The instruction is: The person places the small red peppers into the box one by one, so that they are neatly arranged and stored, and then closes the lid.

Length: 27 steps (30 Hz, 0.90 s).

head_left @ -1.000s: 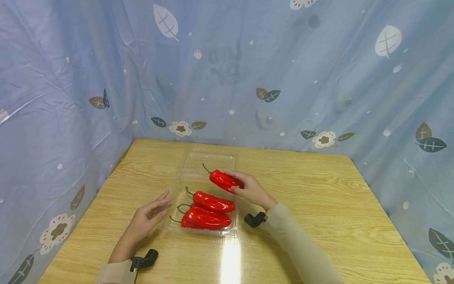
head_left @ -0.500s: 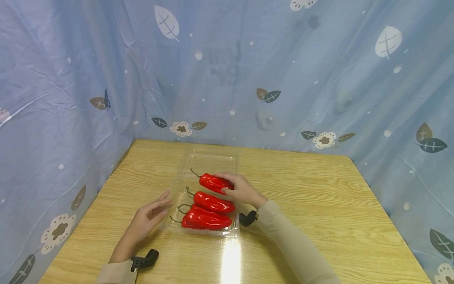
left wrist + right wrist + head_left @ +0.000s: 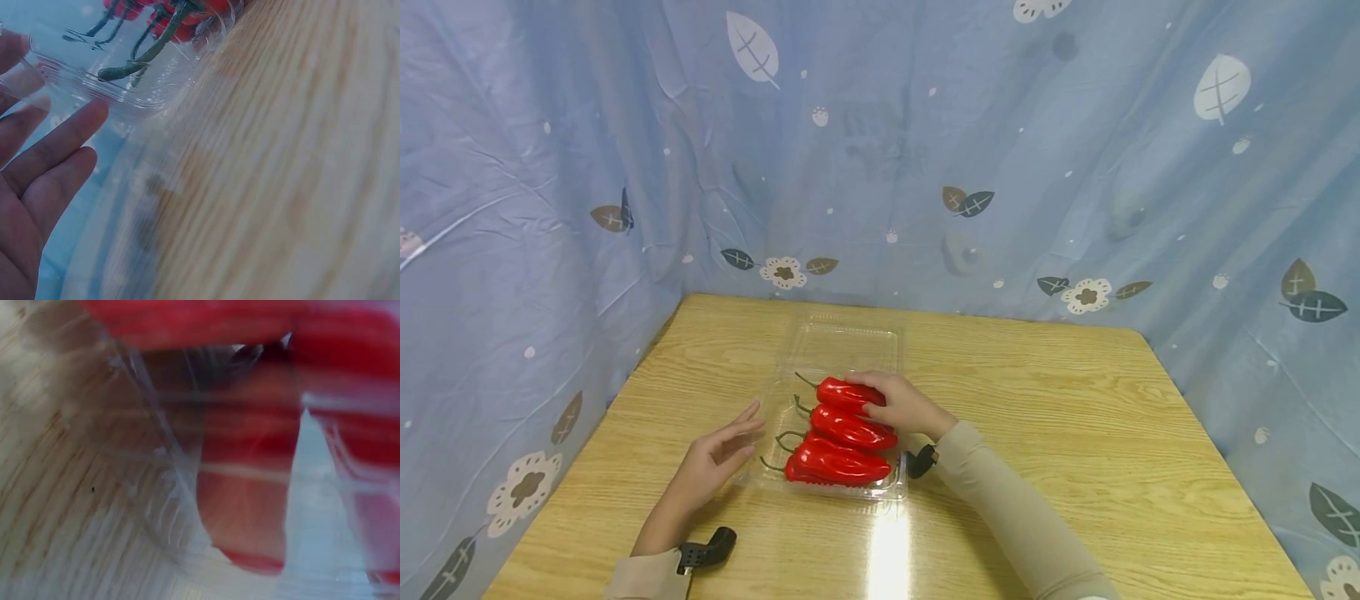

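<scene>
My right hand [image 3: 904, 405] grips a red pepper [image 3: 835, 393] by its right end, low inside a clear plastic box [image 3: 901, 492]. Several other red peppers [image 3: 842, 463] lie side by side in the box, their green stems pointing left. The held one rests just behind them. In the right wrist view a finger [image 3: 247, 487] shows through the clear plastic, with blurred red around it. At the box's left side my left hand [image 3: 707, 468] has its fingers loosely extended. In the left wrist view its fingers [image 3: 69, 140] are against or very near the plastic wall; contact is hard to tell.
The box's clear lid [image 3: 850, 340] lies folded back behind it on the wooden table [image 3: 1037, 417]. A blue patterned curtain [image 3: 880, 150] stands around the back and sides. Black wrist cameras [image 3: 707, 550] are strapped to both sleeves.
The right hand has brought the pepper left and down into the box, behind the others. My left hand has stayed in place.
</scene>
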Motion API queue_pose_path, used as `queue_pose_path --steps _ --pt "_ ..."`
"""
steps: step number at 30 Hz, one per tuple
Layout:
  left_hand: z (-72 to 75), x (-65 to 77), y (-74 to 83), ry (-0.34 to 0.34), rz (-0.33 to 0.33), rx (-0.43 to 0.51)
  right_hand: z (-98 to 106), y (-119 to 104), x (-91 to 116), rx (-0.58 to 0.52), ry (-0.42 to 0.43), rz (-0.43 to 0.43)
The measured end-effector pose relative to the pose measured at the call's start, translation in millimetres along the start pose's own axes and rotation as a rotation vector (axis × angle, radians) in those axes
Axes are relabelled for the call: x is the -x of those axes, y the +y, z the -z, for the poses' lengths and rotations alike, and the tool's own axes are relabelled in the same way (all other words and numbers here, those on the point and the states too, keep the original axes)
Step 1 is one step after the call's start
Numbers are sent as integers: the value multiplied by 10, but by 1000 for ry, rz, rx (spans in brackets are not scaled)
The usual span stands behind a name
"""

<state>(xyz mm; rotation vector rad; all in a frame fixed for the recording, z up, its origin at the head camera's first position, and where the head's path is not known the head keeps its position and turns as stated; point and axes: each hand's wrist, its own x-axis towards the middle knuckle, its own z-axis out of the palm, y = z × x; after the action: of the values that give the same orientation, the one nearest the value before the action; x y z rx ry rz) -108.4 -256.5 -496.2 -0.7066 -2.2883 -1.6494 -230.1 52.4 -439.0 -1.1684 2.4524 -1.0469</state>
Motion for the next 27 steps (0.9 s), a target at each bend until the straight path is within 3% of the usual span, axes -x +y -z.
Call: queue_pose_path --steps 10,27 --pt "7 5 -5 -7 7 -5 -50 -6 -14 60 -22 -45" --pt "7 5 16 -4 17 -2 -62 -11 14 58 56 53"
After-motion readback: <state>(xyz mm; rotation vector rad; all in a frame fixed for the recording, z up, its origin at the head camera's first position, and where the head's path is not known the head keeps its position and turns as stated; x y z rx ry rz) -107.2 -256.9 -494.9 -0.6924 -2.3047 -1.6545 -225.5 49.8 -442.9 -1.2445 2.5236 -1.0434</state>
